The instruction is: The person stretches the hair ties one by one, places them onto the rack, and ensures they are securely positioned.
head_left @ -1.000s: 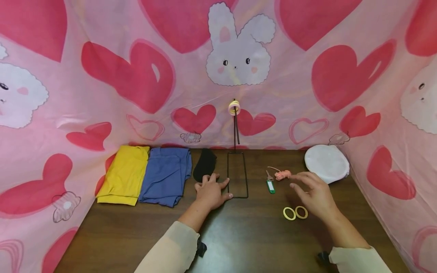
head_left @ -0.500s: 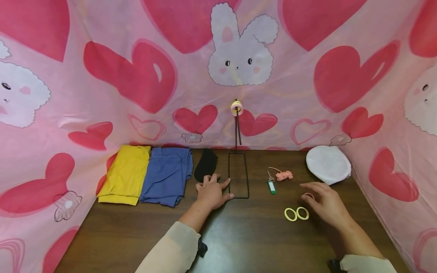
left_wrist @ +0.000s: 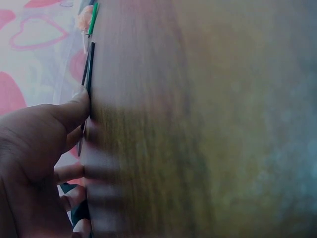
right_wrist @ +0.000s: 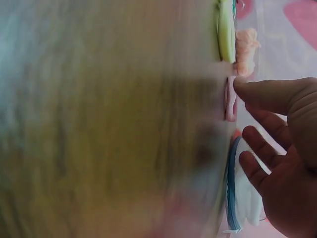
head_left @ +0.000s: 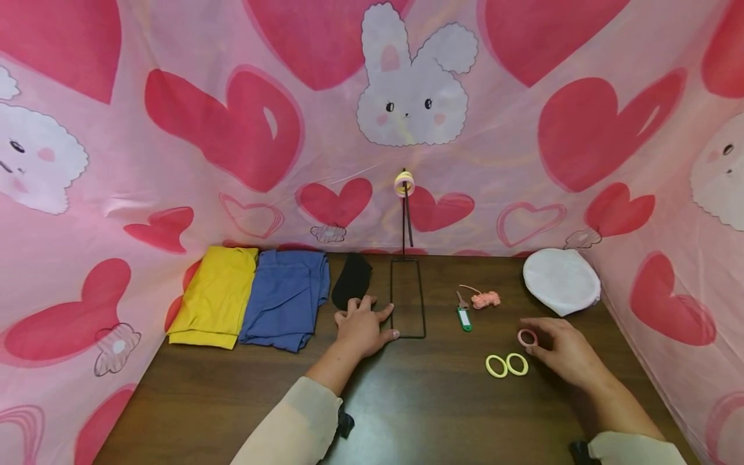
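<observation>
A black wire stand [head_left: 423,303] has a rectangular base on the table and a post with pale yellow and pink rings [head_left: 404,185] around its arm. My left hand [head_left: 361,328] rests spread at the base's left side, thumb and index finger touching the wire. Other left fingers reach a black cloth item [head_left: 351,279]. A small pink ring [head_left: 520,342] lies flat on the table at right. Around it are the extended thumb and index finger of my right hand [head_left: 566,352]; the thumb touches it in the right wrist view. Two pale yellow rings [head_left: 507,366] lie nearby.
Folded yellow cloth [head_left: 215,297] and blue cloth [head_left: 281,300] lie at the left. A key with a green tag [head_left: 464,320] and a coral yarn-like bundle [head_left: 487,299] are right of the stand. A white round pouch [head_left: 560,281] sits at the back right, before the patterned backdrop.
The right hand has moved right and slightly down, bringing the pink ring into view by its fingertips. The left hand keeps its place at the stand's base.
</observation>
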{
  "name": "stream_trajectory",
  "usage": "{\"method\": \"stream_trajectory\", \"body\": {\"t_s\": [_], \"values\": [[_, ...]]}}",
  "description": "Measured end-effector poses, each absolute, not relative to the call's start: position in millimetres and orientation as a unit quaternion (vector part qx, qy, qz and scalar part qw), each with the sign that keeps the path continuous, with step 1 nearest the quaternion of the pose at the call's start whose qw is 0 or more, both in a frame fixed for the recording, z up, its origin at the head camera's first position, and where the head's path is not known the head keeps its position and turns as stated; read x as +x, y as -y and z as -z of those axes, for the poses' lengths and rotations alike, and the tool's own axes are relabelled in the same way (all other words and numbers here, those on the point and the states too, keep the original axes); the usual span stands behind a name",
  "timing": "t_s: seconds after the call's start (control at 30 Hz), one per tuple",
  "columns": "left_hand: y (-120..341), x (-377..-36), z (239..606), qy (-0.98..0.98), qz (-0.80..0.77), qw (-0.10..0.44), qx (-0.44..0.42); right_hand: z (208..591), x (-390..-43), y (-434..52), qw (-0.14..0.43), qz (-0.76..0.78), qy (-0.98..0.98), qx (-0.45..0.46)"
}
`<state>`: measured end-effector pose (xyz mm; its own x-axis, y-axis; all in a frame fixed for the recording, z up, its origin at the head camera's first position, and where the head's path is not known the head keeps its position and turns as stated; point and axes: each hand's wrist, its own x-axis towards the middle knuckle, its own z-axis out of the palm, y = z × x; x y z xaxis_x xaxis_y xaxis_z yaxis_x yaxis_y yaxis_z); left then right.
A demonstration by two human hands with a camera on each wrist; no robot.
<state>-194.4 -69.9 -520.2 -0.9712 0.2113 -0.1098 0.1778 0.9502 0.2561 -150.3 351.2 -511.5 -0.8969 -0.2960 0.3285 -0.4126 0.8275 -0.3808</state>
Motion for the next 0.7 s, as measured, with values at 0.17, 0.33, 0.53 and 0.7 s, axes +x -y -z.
{"method": "stream_trajectory", "body": {"t_s": [0.17,0.33,0.53,0.7], "values": [[69.6,-194.6,521.0,-0.985,-0.121,0.067,0.101,509.7,-150.8,-355.8,0.080,-0.224,0.955,0.175],[69.6,-195.3,522.0,-0.985,-0.120,0.068,0.101,506.1,-153.8,-358.4,0.033,-0.225,0.962,0.152],[69.9,-195.6,521.8,-0.986,-0.116,0.068,0.103,507.1,-157.2,-358.5,0.032,-0.214,0.965,0.151],[69.9,-194.9,521.0,-0.986,-0.116,0.068,0.103,509.4,-158.0,-355.8,0.052,-0.198,0.966,0.159]]}}
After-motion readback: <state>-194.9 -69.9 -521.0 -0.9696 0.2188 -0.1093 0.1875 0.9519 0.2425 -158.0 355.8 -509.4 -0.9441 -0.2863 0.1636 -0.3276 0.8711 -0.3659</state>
